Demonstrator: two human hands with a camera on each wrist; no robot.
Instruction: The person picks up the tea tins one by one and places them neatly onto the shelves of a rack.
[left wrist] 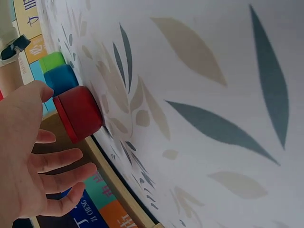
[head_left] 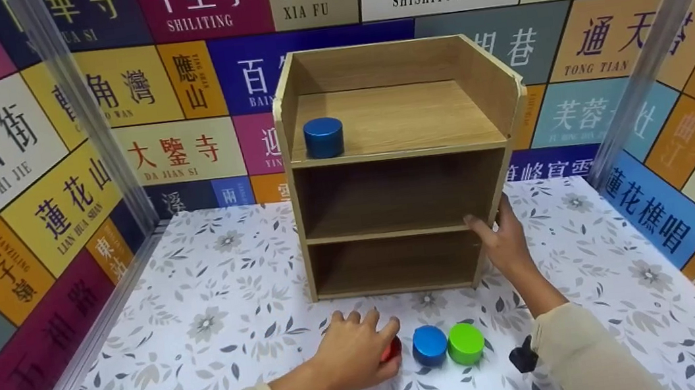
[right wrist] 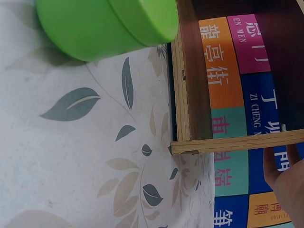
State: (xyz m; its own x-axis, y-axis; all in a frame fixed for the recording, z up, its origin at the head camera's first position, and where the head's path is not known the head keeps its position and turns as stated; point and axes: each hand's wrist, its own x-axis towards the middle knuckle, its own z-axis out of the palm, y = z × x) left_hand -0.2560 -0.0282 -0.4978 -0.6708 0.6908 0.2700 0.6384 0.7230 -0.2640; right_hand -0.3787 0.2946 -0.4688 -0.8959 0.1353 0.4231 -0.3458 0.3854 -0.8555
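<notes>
My left hand [head_left: 350, 353] is over a small red round lidded container [left wrist: 79, 113] on the table. Its fingers are spread, and the left wrist view shows the thumb near the container's edge with the other fingers apart from it. To the right stand a blue round container [head_left: 430, 346] and a green one [head_left: 466, 343], side by side. A wooden shelf unit [head_left: 392, 232] stands behind them, with another blue container [head_left: 324, 137] on its top level, at the left. My right hand [head_left: 507, 241] grips the unit's right side panel, thumb at the front edge.
A white tablecloth [head_left: 239, 341] with a leaf pattern covers the table. Walls of coloured panels [head_left: 182, 145] with Chinese lettering enclose the back and sides, and clear corner posts [head_left: 634, 47] rise there. A black wrist device [head_left: 524, 356] sits by the right sleeve.
</notes>
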